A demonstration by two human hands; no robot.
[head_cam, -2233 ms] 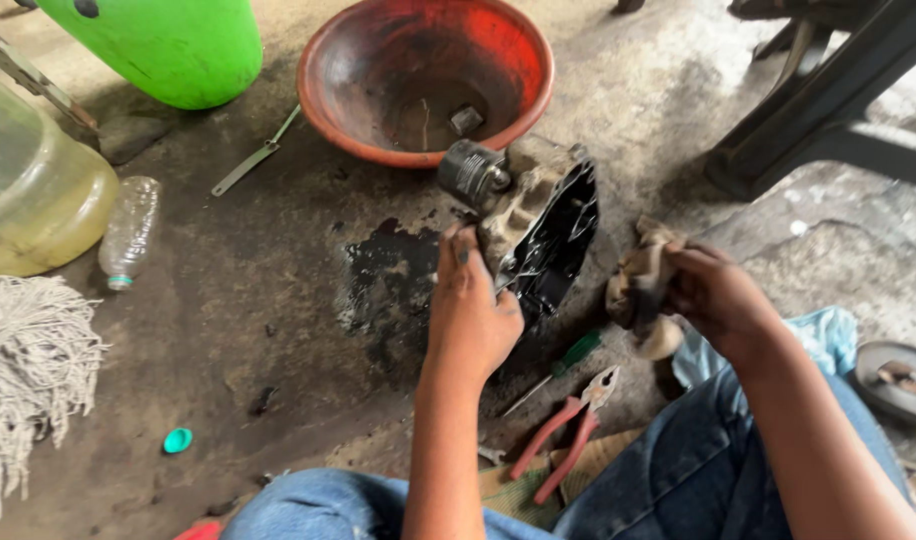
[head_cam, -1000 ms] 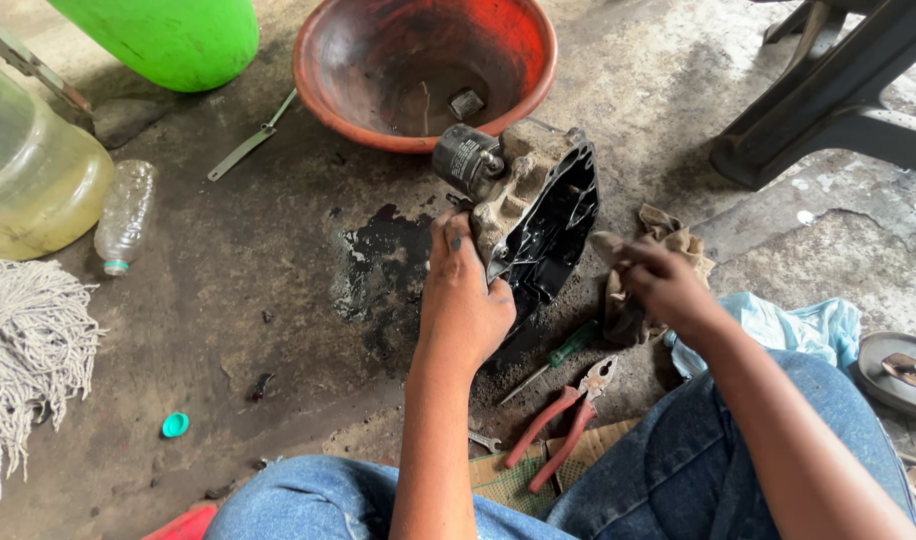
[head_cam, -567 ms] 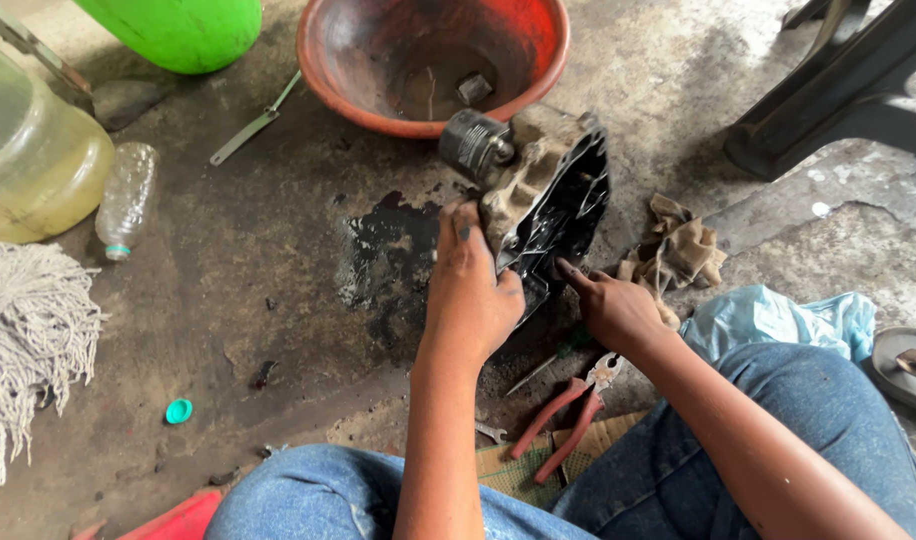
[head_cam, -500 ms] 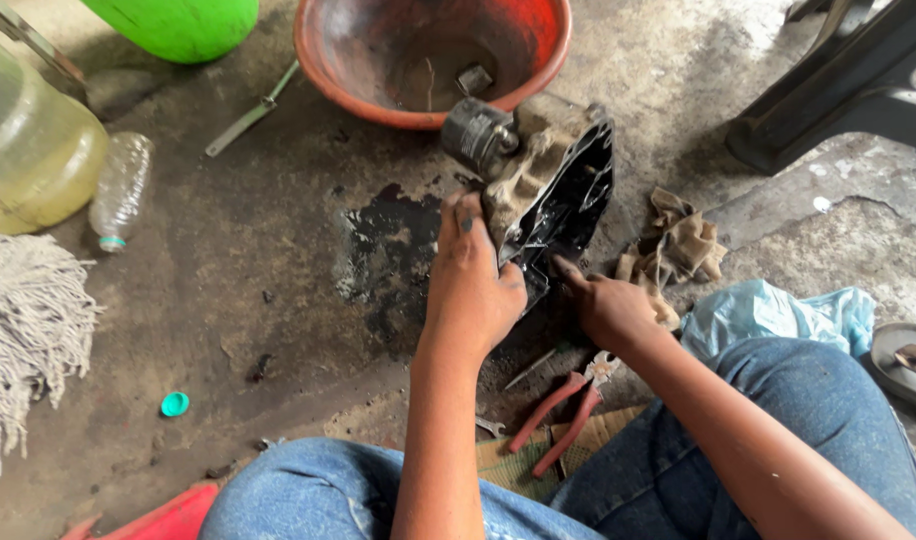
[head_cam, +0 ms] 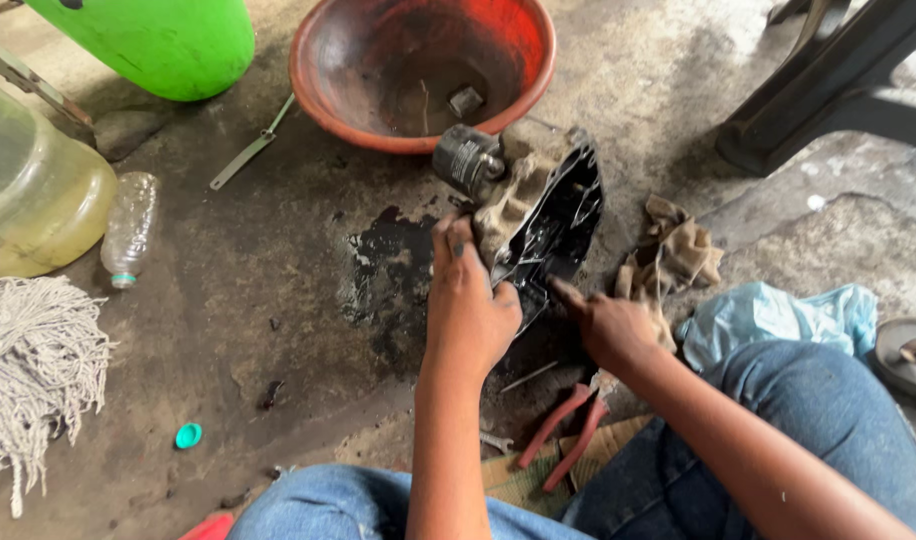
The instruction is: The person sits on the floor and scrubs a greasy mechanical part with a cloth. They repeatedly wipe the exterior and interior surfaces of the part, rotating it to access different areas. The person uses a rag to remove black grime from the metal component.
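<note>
A greasy black engine casing [head_cam: 553,225] with a cylindrical metal part at its top stands tilted on the oily concrete floor. My left hand [head_cam: 470,305] grips its near-left edge, fingers wrapped on the casing. My right hand [head_cam: 608,325] is at the casing's lower right edge, its index finger stretched out and touching the black inner face. A dirty brown rag [head_cam: 673,255] lies on the floor just right of my right hand.
A red basin [head_cam: 378,115] holding a small metal part sits behind the casing. Red-handled pliers [head_cam: 563,440] lie by my knee. A green drum [head_cam: 168,45], yellowish jug [head_cam: 28,205], plastic bottle [head_cam: 130,230], mop head [head_cam: 28,370], blue bag [head_cam: 768,315] and chair leg [head_cam: 838,95] surround me.
My right hand left the brown rag on the right and moved left to the casing's lower edge. My left hand stayed gripping the casing.
</note>
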